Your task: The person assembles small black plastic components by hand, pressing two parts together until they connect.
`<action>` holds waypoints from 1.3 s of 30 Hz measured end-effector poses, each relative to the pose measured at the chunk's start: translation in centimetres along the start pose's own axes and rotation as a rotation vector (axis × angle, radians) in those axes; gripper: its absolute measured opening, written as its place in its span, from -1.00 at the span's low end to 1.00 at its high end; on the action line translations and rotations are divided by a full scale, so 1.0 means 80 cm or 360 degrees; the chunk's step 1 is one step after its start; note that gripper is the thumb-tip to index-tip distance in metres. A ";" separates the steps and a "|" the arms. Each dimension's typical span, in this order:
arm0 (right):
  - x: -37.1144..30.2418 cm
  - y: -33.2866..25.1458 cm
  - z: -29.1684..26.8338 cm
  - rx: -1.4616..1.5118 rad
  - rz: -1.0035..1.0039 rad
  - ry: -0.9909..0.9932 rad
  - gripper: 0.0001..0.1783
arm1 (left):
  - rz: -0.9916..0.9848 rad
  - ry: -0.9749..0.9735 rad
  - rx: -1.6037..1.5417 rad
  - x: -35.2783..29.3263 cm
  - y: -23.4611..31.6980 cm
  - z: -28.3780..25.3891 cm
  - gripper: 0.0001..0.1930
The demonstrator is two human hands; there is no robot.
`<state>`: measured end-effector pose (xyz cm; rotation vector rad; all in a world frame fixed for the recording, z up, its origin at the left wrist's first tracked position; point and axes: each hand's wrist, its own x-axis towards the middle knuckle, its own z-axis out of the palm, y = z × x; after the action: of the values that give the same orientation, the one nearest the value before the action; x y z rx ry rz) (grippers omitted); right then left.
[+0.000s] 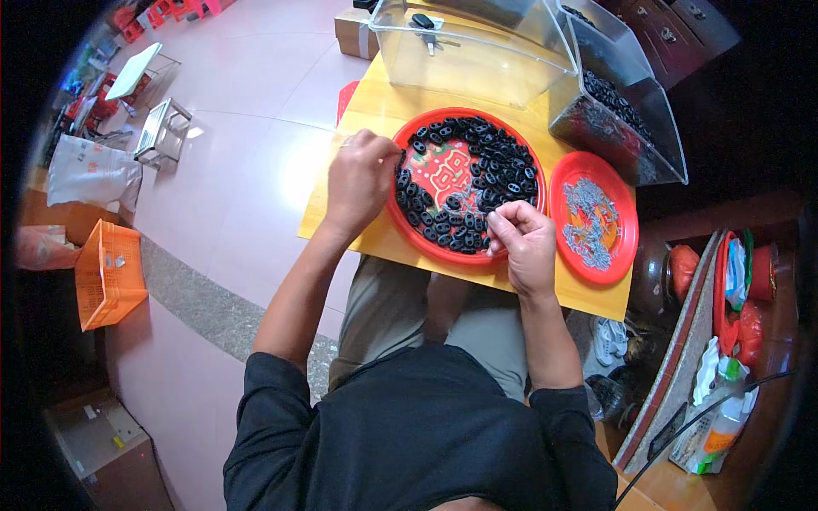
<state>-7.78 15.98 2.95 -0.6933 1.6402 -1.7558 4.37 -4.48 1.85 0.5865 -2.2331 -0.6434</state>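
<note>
A round red tray (399,223) with a patterned bottom holds many small black oval two-hole plastic pieces, which look like cord locks (511,170). My left hand (362,180) is at the tray's left rim, fingers closed; a dark bit shows at the fingertips, too small to make out. Over the tray's lower right edge, my right hand (527,243) is closed in a pinch between thumb and forefinger. What it pinches is hidden. A few small grey springs lie among the black pieces. Beside the right hand, a smaller red plate (628,223) carries a pile of small metal springs (588,223).
Both dishes rest on a yellow table (375,106). Behind them stand a clear plastic bin (477,72) and another bin (665,145) holding black pieces. An orange crate (111,277) and a metal stool (162,132) are on the left floor. A cluttered shelf (682,358) is at right.
</note>
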 end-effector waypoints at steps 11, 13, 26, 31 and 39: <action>-0.007 -0.006 -0.010 -0.0065 -0.0031 0.0043 -0.94 | 0.0515 -0.0493 0.0931 0.044 -0.003 0.061 -0.88; -0.007 -0.006 -0.009 -0.0038 -0.0030 0.0043 -0.93 | 0.0531 -0.0504 0.0931 0.050 -0.005 0.064 -0.89; -0.012 -0.029 -0.001 0.0089 -0.0132 0.0095 -0.94 | -0.1197 -0.0842 -0.2380 -0.024 0.053 0.024 -0.90; -0.020 -0.033 0.013 0.0084 -0.0218 0.0001 -0.93 | -0.1268 -0.0865 -0.2490 -0.049 0.062 0.019 -0.86; -0.016 -0.032 0.018 -0.0279 -0.0560 -0.0054 -0.96 | -0.1206 -0.1016 -0.2323 -0.064 0.069 0.014 -0.93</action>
<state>-6.11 16.01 5.67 -1.1461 1.7438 -1.8363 5.53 3.04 1.84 0.3966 -1.2716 -2.7311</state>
